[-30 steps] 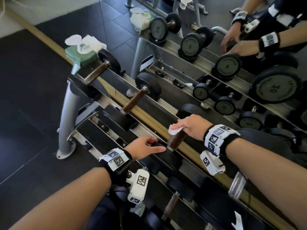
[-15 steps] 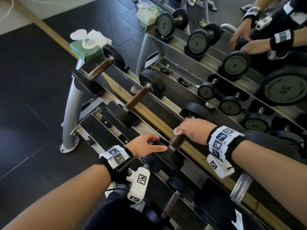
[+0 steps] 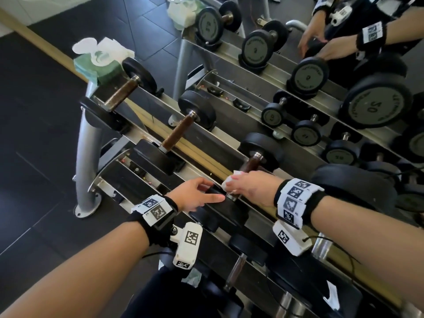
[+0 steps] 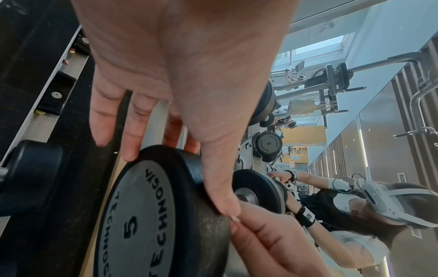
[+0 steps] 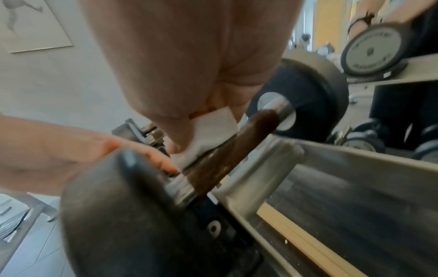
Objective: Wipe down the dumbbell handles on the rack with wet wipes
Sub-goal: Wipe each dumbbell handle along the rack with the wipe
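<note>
Gripping white wet wipe (image 3: 229, 182) round dark-brown handle (image 3: 252, 163) of 5-marked dumbbell on rack (image 3: 229, 115) top rail, near-end of handle: R hand (image 3: 250, 188), fingers curled over | L hand (image 3: 195, 196) fingers straight, steadying near black disc (image 4: 161, 215) rim | handle w/ shiny metal collars, wipe crumpled, pack (image 3: 101, 63) at rack end

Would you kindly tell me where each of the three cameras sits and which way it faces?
Head: worn on the head, looking down at the rack; both forearms show.
Left wrist: under the left hand, facing the 5 weight plate that its fingers rest on.
Right wrist: under the right hand, facing the wet wipe pressed on the brown handle.
Shared: all three show that dumbbell and both hands.
</note>
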